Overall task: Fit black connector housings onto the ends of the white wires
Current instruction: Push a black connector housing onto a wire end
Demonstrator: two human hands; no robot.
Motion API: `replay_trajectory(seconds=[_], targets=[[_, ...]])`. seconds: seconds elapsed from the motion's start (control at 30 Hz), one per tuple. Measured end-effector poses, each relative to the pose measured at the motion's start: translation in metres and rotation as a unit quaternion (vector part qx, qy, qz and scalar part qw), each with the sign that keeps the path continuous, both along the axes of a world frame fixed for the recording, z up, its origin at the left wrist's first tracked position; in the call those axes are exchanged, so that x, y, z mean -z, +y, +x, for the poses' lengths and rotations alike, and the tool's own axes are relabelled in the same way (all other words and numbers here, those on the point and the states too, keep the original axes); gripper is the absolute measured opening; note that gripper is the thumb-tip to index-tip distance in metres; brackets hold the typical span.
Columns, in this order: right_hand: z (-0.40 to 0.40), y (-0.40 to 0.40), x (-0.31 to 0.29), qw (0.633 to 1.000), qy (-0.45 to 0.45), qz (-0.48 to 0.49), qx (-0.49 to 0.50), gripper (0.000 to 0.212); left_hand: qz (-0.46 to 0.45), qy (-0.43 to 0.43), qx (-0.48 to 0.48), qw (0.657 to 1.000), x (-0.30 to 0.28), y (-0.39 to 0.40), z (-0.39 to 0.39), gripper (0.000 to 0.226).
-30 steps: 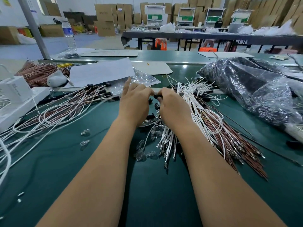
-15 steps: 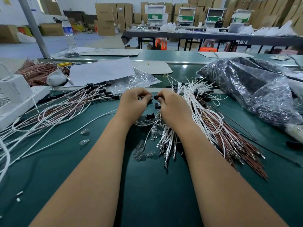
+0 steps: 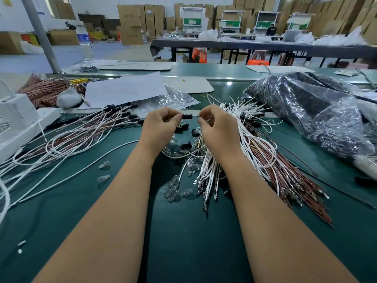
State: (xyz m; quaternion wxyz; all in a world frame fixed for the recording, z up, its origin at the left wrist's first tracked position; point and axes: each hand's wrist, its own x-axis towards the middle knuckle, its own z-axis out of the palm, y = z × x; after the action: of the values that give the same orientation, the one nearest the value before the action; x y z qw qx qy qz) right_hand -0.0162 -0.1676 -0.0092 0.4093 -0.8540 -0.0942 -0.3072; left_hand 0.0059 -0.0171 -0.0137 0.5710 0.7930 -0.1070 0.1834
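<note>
Pinching black connector housing (image 3: 187,116) in left hand (image 3: 161,126) | right hand (image 3: 219,127) just beside

Loose wires (image 3: 244,152) lie on the table (image 3: 183,231) at three o'clock of the hands; finished harnesses (image 3: 85,135) at nine.

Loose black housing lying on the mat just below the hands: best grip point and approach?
My guess: pinch the black housing across its short barrel, coming from above. It lies flat on the green mat, with small tabs sticking out. Clear bulbs crowd it, so use fingertips.
</note>
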Motion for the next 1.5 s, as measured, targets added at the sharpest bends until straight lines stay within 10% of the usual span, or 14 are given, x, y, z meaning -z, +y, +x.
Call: replay_trajectory(seconds=[1.27,1.5], targets=[[-0.002,-0.003,0.003,0.999,-0.008,-0.022,-0.037,0.017,-0.008,-0.007,0.061,0.998,-0.009,-0.003,-0.009,0.007],[-0.005,0.006,-0.002,0.987,0.066,0.128,-0.071,0.013,-0.041,-0.002,0.05,0.998,-0.011,-0.005,-0.009,0.005]])
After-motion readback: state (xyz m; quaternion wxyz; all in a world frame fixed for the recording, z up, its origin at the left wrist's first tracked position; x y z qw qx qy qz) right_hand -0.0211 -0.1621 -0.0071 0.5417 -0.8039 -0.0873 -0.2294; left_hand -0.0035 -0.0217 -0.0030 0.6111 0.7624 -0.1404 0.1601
